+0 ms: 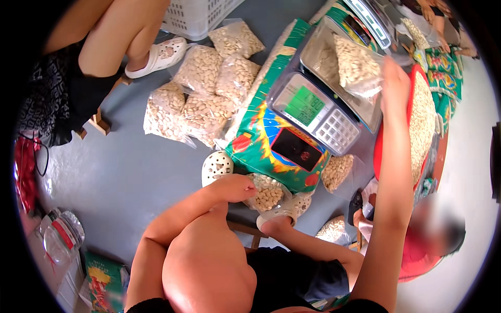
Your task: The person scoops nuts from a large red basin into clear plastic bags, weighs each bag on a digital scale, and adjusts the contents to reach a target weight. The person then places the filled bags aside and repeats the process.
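My right hand (395, 84) grips the top of a clear plastic bag of pale, flat seeds or nuts (356, 64). That bag is over the metal pan (323, 54) of a digital scale (313, 109), whose green display is lit; whether it rests on the pan I cannot tell. Low in front of my knee, my left hand (236, 187) is closed at the rim of a second clear bag (267, 195), partly filled with the same pale pieces. The scale stands on a green printed sack (250, 144), and a dark-screened phone (297, 149) lies below its keypad.
Several filled bags (203, 78) lie left of the sack, near a white basket (199, 15) and another person's clog (158, 56). A red basin (420, 125) heaped with pale pieces is at right. Another bag (337, 172) leans by the sack. A person in red (420, 250) sits lower right.
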### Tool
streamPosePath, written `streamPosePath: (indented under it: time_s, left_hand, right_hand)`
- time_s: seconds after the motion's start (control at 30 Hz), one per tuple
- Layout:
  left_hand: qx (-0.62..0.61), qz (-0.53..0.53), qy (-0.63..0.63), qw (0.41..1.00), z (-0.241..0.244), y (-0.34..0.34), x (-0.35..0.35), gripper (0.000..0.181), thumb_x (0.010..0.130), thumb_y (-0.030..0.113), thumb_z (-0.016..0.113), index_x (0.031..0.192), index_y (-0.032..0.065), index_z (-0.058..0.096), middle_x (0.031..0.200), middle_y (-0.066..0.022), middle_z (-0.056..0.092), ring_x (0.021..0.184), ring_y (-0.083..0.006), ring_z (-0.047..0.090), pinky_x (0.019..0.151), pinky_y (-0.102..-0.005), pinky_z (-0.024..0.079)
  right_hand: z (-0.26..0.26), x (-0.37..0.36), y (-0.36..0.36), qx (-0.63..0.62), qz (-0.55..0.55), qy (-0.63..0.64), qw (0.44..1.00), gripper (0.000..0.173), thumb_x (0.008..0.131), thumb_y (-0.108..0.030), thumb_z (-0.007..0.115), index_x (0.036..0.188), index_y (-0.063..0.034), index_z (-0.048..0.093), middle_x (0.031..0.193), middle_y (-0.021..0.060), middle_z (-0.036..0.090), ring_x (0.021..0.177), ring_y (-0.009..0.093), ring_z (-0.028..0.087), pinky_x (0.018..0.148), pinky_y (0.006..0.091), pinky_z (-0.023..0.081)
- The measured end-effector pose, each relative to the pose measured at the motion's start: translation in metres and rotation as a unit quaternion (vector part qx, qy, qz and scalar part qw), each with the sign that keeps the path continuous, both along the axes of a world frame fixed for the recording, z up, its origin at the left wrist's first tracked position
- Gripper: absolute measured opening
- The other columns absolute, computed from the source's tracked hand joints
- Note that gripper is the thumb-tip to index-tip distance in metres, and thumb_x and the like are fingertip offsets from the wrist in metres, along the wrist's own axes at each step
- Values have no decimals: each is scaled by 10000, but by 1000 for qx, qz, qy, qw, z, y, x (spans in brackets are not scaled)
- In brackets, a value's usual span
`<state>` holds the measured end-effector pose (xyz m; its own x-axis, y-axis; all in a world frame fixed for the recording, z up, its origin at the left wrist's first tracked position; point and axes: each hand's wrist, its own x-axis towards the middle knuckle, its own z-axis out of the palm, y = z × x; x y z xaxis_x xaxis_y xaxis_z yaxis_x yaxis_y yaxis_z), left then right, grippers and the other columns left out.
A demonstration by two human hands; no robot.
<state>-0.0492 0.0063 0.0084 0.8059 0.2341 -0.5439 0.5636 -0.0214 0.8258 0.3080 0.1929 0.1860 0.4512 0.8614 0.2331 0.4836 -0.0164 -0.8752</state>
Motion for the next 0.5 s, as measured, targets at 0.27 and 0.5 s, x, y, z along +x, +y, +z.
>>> streamPosePath:
  time_s: [0.27,0.5]
  left_hand:
    - [11,-2,-13,1000,-4,1,-2,327,924,326,538,960,43,698,888,-152,676,845,-349,642,751,-422,502]
    - [2,67,-47,997,-3,-4,-1,294,896,304,575,995,63,710,952,-132,682,888,-328,642,751,-418,503]
  right_hand:
    - [70,-108,-46,85,118,188,971,193,974,-146,525,968,2,648,848,32,633,748,130,611,677,235,466]
    - [16,-227,-10,35,278,-6,960,446,883,-321,526,605,9,640,533,195,574,517,367,594,600,462,508]
